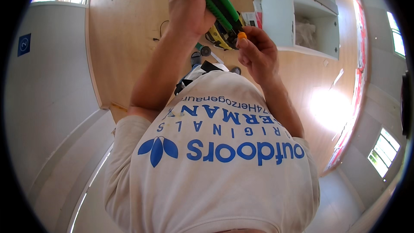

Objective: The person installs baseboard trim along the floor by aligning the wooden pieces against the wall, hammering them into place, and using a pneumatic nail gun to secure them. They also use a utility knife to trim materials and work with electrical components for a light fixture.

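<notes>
Across the whole working area, found tan wood-look floor [125, 26], with bright glare toward three o'clock. At six o'clock, observed a pale T-shirt [215, 198] with blue print, inverted in view. Toward ten o'clock, noted a grey wall panel [47, 77] bearing a small blue sign [24, 45]. Between one and two o'clock, located a white cabinet [277, 17], open-fronted, with crumpled clear sheeting [305, 34] inside.

Just left of twelve o'clock, recorded the left hand [189, 11], closed around a green-and-black cutter [221, 5]. Between one and two o'clock, nearer centre, recorded the right hand [261, 58], narrowed to a pinch on a small orange piece [242, 36].

Confirmed the cutter at the left hand's three-o'clock side, with nose slanting toward five o'clock. Below both hands, sighted a yellow-and-black object [222, 41] on the floor, partly hidden; unable to identify. Confirmed the orange piece at the right hand's ten-to-eleven-o'clock edge, at the thumb tip, just beside the cutter's nose. Unable to confirm contact with the nose.
</notes>
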Tool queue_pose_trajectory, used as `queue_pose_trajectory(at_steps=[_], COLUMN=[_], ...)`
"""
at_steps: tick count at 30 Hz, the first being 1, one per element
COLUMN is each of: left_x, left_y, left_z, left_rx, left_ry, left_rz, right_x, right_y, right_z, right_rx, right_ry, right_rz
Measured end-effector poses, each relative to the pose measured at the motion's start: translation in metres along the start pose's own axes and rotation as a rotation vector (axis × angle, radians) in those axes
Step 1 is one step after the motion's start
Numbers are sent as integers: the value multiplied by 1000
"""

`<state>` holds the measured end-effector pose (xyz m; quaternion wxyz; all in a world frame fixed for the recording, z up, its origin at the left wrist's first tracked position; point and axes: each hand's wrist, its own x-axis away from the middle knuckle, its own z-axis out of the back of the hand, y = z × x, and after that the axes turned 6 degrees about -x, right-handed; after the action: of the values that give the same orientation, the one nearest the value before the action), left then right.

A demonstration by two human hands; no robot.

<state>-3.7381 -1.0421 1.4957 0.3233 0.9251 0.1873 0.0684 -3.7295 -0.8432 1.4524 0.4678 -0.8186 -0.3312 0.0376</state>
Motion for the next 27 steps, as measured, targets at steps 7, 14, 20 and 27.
queue_pose_trajectory(at_steps=[7, 14, 20, 27], left_x=[1, 1, 9, 11], left_y=[-7, -11, -13, -14], left_z=[1, 1, -8, -9], left_rx=[32, 13, 7, -25], left_ry=[2, -57, -38, -90], left_rz=[15, 30, 36, 4], right_x=[2, 3, 4, 6], right_y=[3, 0, -3, -9], right_z=[3, 0, -8, -13], right_rx=[31, 45, 89, 209], right_ry=[1, 27, 50, 84], right_rz=[13, 9, 53, 142])
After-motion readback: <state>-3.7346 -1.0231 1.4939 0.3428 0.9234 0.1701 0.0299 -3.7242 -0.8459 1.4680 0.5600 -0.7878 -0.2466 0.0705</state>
